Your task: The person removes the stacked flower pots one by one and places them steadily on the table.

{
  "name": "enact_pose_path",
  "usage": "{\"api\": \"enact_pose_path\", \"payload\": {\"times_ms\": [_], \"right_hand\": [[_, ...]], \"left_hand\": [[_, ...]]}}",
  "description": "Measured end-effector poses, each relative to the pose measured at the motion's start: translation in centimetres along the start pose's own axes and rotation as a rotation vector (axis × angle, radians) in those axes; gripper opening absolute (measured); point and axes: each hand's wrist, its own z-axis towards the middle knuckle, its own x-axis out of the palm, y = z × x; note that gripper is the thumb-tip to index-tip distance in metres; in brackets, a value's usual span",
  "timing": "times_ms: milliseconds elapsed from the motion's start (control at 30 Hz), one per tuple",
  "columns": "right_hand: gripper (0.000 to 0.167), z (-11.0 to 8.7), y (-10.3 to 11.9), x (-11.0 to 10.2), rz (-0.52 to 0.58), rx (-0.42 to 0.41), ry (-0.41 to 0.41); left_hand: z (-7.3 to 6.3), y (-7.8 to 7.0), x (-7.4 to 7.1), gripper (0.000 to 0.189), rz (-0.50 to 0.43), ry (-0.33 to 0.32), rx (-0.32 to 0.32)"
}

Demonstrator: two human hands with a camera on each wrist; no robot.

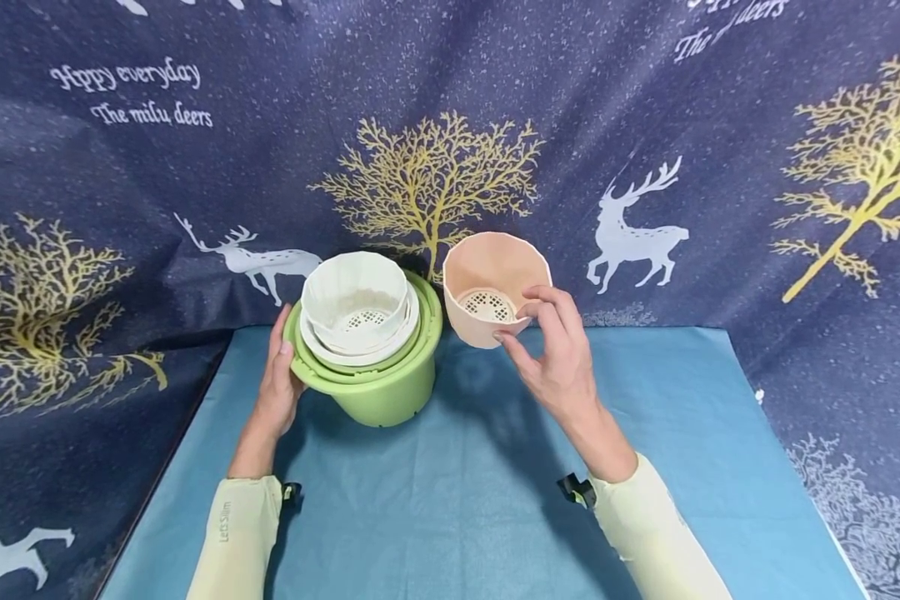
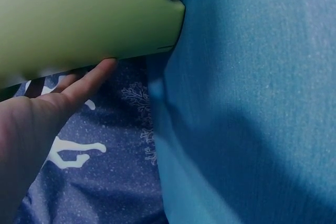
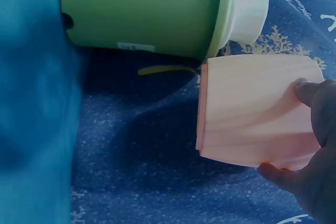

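Observation:
My left hand [image 1: 279,375] lies against the side of a large green flower pot [image 1: 386,396], which stands on the cloth near the back edge. In the left wrist view, its straight fingers [image 2: 89,83] touch the green wall. Nested in that pot are more green rims and white pots, topped by a white faceted pot [image 1: 354,287] with a perforated bottom. To the right, my right hand [image 1: 558,354] pinches the near right wall of a pink faceted pot [image 1: 498,258], thumb outside and fingers over the rim. This pot is tilted, raised above the cloth, with a pale perforated base [image 1: 486,306] inside.
A blue cloth [image 1: 435,508] covers the table. Behind it hangs a dark blue curtain [image 1: 495,75] printed with white deer and yellow trees, close behind both pots. Two dark wrist mounts [image 1: 576,490] sit at the cuffs of the pale sleeves [image 1: 656,529].

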Motion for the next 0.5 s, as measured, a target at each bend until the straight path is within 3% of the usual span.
{"api": "enact_pose_path", "payload": {"times_ms": [500], "right_hand": [[0.037, -1.7, -1.8, 0.6, -0.025, 0.05, 0.045]], "left_hand": [[0.0, 0.2, 0.1, 0.06, -0.007, -0.011, 0.001]]}}
